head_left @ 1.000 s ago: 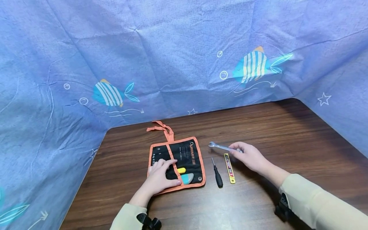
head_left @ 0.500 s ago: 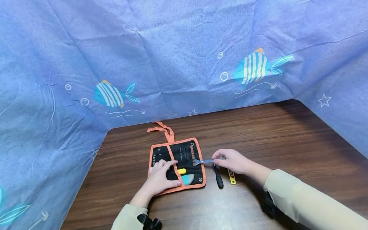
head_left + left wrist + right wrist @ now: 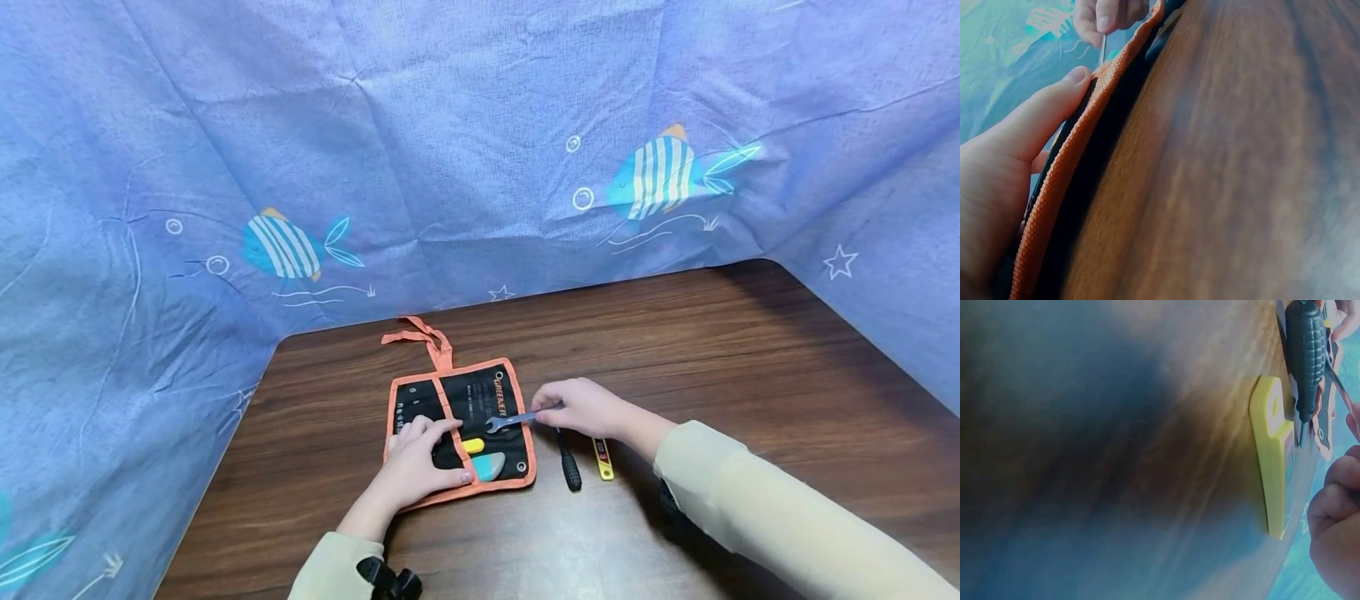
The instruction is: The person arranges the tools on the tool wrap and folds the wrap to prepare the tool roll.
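A black tool pouch [image 3: 480, 392] with orange trim lies unfolded on the table. My left hand [image 3: 408, 467] rests on its left part, fingers spread, the thumb and index fingertip at the orange pocket edge. From that pocket stick out a yellow end [image 3: 473, 446] and a teal-and-grey rounded piece [image 3: 489, 467]. My right hand [image 3: 577, 408] pinches an open-end wrench [image 3: 510, 421] by one end; its open jaw points left over the pouch, toward the pocket. In the left wrist view the thumb [image 3: 1054, 106] lies along the orange trim.
Right of the pouch lies a screwdriver [image 3: 570, 471] with a black handle, its shaft partly under my right hand. Beside it is a flat yellow case [image 3: 603, 467], also partly covered. Orange tie straps [image 3: 431, 333] trail behind the pouch. A blue fish-print cloth [image 3: 480, 167] hangs beyond the table.
My right hand has carried the wrench leftward from beyond the yellow case, so that its head is now over the pouch. The left hand has stayed in place.
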Tool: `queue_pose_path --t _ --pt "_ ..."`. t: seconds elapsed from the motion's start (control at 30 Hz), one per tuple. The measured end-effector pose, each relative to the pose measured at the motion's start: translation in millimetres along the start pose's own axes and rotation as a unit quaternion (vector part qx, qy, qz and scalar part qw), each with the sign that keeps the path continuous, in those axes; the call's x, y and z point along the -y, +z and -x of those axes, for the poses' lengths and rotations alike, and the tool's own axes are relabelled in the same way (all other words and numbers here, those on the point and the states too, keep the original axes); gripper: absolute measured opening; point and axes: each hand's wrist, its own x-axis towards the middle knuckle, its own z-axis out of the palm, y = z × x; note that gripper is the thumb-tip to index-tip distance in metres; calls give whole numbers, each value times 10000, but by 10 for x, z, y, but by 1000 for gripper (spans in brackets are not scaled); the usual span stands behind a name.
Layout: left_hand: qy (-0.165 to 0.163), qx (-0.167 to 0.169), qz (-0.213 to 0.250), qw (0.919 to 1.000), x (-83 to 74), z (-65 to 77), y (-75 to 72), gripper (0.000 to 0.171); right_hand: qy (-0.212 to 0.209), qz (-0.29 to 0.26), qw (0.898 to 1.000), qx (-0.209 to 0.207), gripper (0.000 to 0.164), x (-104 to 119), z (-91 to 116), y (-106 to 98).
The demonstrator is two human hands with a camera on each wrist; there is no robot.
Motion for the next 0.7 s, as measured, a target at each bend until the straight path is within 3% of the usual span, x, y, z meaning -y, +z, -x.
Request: queue_pose_path --t 0.4,0.7 --pt "-85 291 -97 9995 -3 -55 -23 80 41 72 9998 156 8 121 -182 57" --pt "-278 452 100 9985 -1 -77 -40 77 37 88 9996 263 5 190 -260 94"
